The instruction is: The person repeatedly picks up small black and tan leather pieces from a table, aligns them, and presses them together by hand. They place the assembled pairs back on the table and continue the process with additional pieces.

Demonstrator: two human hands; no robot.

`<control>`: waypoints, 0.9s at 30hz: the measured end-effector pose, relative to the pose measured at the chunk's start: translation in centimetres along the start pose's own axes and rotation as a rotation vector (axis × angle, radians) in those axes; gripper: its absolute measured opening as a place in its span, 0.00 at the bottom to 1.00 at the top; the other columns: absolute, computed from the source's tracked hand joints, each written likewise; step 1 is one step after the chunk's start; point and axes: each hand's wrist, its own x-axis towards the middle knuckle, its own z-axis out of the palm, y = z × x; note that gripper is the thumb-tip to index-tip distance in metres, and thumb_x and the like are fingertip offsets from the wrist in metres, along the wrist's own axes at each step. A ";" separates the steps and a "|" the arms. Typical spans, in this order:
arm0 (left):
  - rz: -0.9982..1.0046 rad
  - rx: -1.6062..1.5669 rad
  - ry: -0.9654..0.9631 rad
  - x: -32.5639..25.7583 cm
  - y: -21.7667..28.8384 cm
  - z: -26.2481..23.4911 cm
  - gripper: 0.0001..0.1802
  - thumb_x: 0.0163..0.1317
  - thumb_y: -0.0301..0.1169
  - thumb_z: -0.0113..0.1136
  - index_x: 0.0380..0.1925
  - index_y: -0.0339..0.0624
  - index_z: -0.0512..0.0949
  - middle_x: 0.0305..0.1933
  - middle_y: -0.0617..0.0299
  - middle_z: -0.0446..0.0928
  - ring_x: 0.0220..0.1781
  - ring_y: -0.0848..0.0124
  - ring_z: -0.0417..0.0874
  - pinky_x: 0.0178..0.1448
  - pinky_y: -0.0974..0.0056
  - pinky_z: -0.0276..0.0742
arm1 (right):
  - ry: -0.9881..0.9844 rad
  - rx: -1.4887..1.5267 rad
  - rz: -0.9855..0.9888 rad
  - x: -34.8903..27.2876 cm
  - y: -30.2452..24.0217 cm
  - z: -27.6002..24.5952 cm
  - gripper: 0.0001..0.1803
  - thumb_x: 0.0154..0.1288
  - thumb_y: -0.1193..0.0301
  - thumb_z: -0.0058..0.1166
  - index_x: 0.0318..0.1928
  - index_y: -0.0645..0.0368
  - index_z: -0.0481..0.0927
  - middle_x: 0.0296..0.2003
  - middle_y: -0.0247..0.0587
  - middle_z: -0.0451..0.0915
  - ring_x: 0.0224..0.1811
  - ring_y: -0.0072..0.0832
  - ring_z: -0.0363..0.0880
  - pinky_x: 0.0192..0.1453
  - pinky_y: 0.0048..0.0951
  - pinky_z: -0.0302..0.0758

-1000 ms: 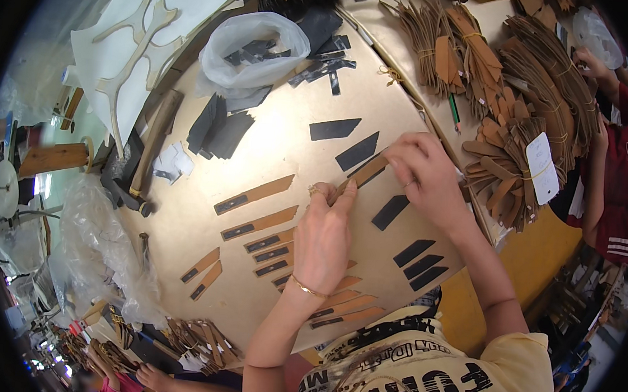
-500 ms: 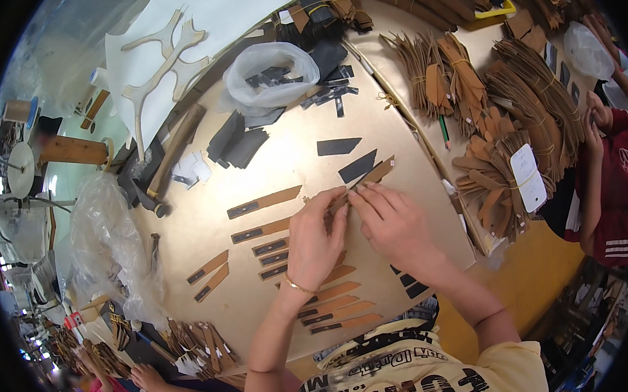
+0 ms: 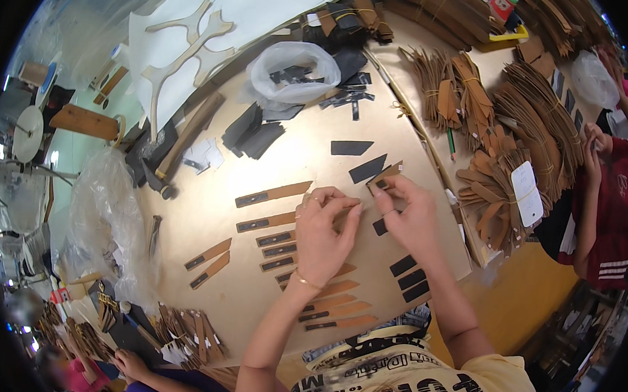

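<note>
Moved apart from my half-curled left hand [image 3: 321,226], contents unclear, my right hand [image 3: 412,213] pinches one narrow brown leather strip [image 3: 387,175].

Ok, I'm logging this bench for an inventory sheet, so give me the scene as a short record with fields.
Left hand: fingers drawn together; whether they hold anything is unclear
Right hand: fingers pinching a brown strip
Laid-out strips: brown with dark ends, left of and below the left hand
Loose dark pieces: beyond the hands and near the right forearm
Plastic bag: open, dark pieces inside
Hammer: wooden handle, far left
Tied brown bundles: upper right, one with a white tag
</note>
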 end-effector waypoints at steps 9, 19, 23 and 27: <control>-0.111 0.151 0.051 1.1 0.3 2.8 0.08 0.57 0.36 0.68 0.31 0.46 0.89 0.40 0.61 0.75 0.49 0.61 0.72 0.56 0.55 0.58 | -0.161 0.272 0.133 1.1 -0.4 -1.4 0.08 0.67 0.75 0.56 0.41 0.70 0.81 0.32 0.36 0.85 0.35 0.16 0.79 0.41 0.20 0.73; -0.171 0.258 0.060 1.0 1.5 2.4 0.06 0.53 0.34 0.66 0.25 0.47 0.87 0.39 0.62 0.76 0.49 0.59 0.72 0.55 0.54 0.59 | -0.141 0.310 0.126 1.8 0.6 -1.1 0.08 0.71 0.74 0.54 0.41 0.68 0.80 0.29 0.35 0.84 0.31 0.13 0.74 0.34 0.19 0.70; -0.100 0.404 0.143 0.2 1.4 1.4 0.08 0.56 0.37 0.66 0.29 0.47 0.86 0.39 0.61 0.77 0.49 0.59 0.74 0.56 0.53 0.60 | -0.178 0.166 0.167 1.7 0.5 -1.6 0.08 0.72 0.73 0.53 0.42 0.68 0.79 0.28 0.33 0.82 0.30 0.12 0.71 0.33 0.18 0.68; -0.078 0.399 0.299 0.5 -2.5 -3.0 0.10 0.59 0.37 0.66 0.36 0.44 0.85 0.41 0.56 0.79 0.49 0.57 0.77 0.55 0.53 0.67 | -0.188 0.182 0.116 1.5 0.2 -1.8 0.08 0.72 0.73 0.53 0.41 0.67 0.79 0.24 0.28 0.77 0.26 0.10 0.63 0.28 0.18 0.59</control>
